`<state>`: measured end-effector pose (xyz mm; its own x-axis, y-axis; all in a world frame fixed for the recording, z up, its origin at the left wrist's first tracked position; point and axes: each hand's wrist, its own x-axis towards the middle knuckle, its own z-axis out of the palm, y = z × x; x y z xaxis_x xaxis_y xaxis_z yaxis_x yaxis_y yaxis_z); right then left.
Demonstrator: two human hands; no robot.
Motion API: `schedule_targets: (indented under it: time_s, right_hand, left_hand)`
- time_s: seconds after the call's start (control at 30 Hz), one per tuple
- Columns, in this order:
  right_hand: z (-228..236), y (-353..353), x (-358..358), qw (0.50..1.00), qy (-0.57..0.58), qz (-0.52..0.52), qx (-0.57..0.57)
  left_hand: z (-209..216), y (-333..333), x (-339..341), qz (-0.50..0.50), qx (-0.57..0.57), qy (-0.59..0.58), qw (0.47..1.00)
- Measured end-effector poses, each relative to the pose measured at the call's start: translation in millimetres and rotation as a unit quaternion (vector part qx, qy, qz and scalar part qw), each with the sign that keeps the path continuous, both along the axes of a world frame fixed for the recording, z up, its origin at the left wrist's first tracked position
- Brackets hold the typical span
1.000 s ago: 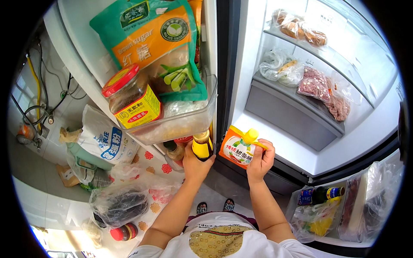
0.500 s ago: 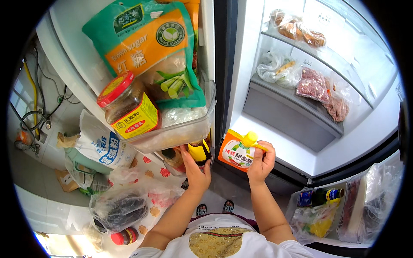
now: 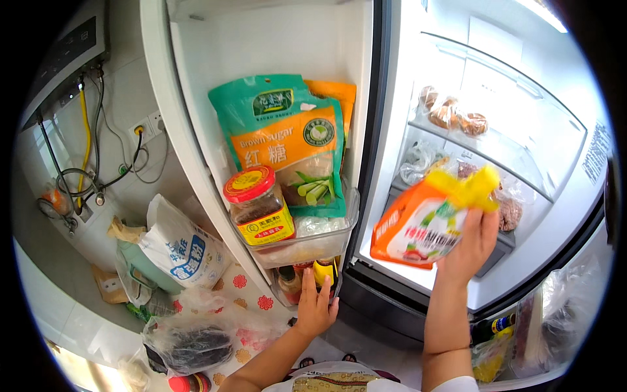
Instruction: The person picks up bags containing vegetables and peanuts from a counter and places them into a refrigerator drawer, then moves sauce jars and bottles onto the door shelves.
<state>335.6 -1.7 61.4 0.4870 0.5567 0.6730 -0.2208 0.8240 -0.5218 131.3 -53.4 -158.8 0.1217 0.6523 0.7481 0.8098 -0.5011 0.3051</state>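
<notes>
My right hand (image 3: 469,245) grips an orange and white sauce pouch (image 3: 418,228) by its yellow spout end, raised in front of the fridge's right side. The pouch is slightly blurred and tilted. At the lower door bin, my left hand (image 3: 317,308) has its fingers stretched out and spread against the front of the bottles. A bottle with a yellow label (image 3: 325,271) stands behind those fingertips, partly covered, and a darker bottle (image 3: 289,282) is to its left. Above, the upper door bin (image 3: 313,245) holds a red-lidded glass jar (image 3: 258,208) and a green and orange bag (image 3: 281,124).
Bagged bread (image 3: 450,116) and bagged meat (image 3: 511,212) lie on the fridge shelves (image 3: 483,149). The right door (image 3: 555,375) stands open with bottles and bags. At left are a flour sack (image 3: 186,251), a plastic-wrapped dark item (image 3: 189,343) and hanging hoses (image 3: 85,137).
My right hand has lifted the sauce pouch up and to the right. The left hand's fingers have spread out over the lower bin's bottles. The view has tilted upward.
</notes>
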Motion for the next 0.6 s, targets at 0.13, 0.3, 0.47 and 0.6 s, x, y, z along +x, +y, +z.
schedule_targets:
  time_s: [0.13,0.3,0.47,0.6]
  right_hand:
    - [76.6,27.7,-30.1,0.993,-0.078,0.039,0.076]
    - [100.9,50.4,-91.1,0.984,-0.172,0.046,0.019]
    - [76.2,62.1,-108.9,0.968,-0.243,0.057,-0.033]
    - [58.1,59.3,-117.8,0.960,-0.271,0.062,-0.033]
  left_hand:
    - [13.4,-4.4,1.4,-0.008,0.030,-0.023,0.999]
    - [28.5,-8.3,0.0,-0.040,0.075,-0.066,0.994]
    - [45.9,-19.5,-15.3,-0.046,0.133,-0.113,0.984]
    - [59.0,-24.2,-32.5,-0.022,0.136,-0.106,0.985]
